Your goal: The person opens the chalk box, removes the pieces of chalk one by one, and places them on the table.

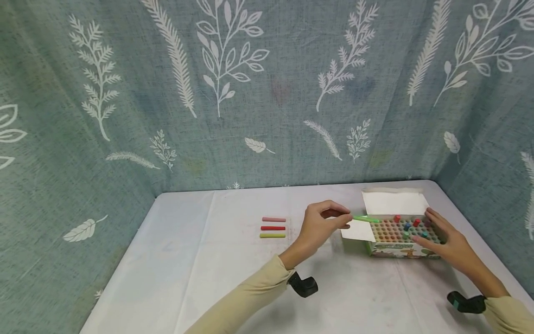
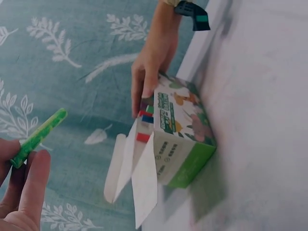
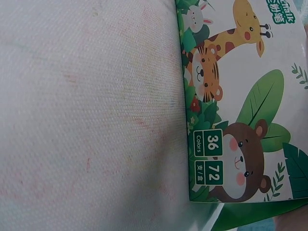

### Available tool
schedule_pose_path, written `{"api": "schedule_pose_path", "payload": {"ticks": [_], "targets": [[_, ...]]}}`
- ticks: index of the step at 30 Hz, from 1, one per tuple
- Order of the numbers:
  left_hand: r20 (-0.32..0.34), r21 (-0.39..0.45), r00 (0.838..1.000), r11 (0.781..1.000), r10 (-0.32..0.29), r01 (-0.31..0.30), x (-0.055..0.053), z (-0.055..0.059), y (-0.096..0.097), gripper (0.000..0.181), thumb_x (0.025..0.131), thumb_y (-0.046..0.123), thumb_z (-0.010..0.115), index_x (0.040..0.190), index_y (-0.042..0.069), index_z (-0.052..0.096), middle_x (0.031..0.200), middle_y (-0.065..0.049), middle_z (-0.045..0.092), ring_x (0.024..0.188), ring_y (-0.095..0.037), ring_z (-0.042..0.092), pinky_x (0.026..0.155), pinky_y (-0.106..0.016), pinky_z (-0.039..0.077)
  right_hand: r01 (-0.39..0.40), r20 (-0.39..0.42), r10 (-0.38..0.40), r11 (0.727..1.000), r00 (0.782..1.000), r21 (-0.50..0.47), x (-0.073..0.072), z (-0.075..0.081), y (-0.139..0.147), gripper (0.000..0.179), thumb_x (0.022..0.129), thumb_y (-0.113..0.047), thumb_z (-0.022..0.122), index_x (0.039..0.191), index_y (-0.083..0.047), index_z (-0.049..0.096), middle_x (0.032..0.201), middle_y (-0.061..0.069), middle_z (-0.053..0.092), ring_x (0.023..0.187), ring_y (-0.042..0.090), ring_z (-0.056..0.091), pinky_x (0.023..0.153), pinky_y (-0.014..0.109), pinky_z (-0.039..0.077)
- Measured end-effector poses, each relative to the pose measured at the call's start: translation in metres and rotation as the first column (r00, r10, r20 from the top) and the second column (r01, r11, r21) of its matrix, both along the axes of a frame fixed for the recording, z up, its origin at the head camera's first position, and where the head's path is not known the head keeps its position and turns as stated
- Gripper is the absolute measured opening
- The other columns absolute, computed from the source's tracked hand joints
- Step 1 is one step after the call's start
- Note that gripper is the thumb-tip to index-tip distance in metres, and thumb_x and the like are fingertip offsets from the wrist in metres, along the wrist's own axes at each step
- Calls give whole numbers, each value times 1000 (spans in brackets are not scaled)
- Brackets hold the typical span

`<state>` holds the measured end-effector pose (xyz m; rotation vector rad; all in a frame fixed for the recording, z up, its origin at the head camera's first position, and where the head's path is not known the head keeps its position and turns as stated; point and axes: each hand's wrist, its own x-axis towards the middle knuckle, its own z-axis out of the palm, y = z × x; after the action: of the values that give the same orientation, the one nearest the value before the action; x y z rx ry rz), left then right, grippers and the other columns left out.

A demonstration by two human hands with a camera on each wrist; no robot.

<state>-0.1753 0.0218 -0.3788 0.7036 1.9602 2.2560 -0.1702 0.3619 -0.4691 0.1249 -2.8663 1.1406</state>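
My left hand (image 1: pixel 318 228) pinches a light green chalk stick (image 1: pixel 367 219) by one end, between thumb and fingertips, above the left flap of the chalk box (image 1: pixel 402 251). In the left wrist view the green chalk (image 2: pixel 41 137) tilts upward, apart from the box. The box stands with its lid up, showing a grid of holes with several coloured chalk ends raised in it. My right hand (image 1: pixel 452 243) grips the box's right end, thumb at the front and fingers toward the back. The right wrist view shows the printed box front (image 3: pixel 240 110), but most of that hand is hidden.
Left of the box, a pink chalk (image 1: pixel 274 219), a red chalk (image 1: pixel 273 228) and a yellow-green chalk (image 1: pixel 272 235) lie in parallel on the white-covered table (image 1: pixel 217 278). The raised lid (image 1: pixel 395 202) leans back. A leaf-patterned curtain (image 1: pixel 267 102) hangs behind the table.
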Motion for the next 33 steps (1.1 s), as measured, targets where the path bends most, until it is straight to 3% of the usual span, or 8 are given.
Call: {"api": "schedule_pose_path", "payload": {"ticks": [3,8,13,26,33], "targets": [[1,6,1000,1000,7,-7,3,1,-7,12,84,-7,66,95,-12,65,93,-27,63,81,-39,66,73,-40,56,-9,2,9,1000,1000,0,0,1,1,91,88,-38,66,153,-11,7,156,19,1,136,53,3,86,78,17],[40,39,999,999,14,-15,1,-15,-19,12,83,-6,67,95,-9,67,92,-20,64,81,-22,67,72,-40,56,-22,1,22,1000,1000,-3,0,2,1,91,89,-38,66,153,-11,8,157,19,0,136,52,3,86,77,17],[87,48,996,999,15,-19,1,-27,-35,15,83,0,70,96,-7,67,92,-16,64,85,-27,67,75,-40,55,-18,1,18,1000,1000,-1,0,2,0,91,88,-38,66,153,-10,8,156,20,1,136,52,3,86,78,16],[150,9,984,995,97,-99,13,-40,-81,20,82,4,72,96,-9,66,91,-18,64,83,-23,67,78,-42,54,1,4,-1,1000,1000,1,0,1,-1,93,88,-39,66,153,-8,8,156,21,2,136,53,2,88,78,15],[183,13,974,990,135,-140,17,-45,-95,22,82,3,72,96,-12,65,91,-18,64,88,-34,66,78,-42,54,-8,2,8,1000,1000,3,0,1,0,92,88,-39,66,152,-8,7,156,21,2,136,53,3,87,77,16]]}}
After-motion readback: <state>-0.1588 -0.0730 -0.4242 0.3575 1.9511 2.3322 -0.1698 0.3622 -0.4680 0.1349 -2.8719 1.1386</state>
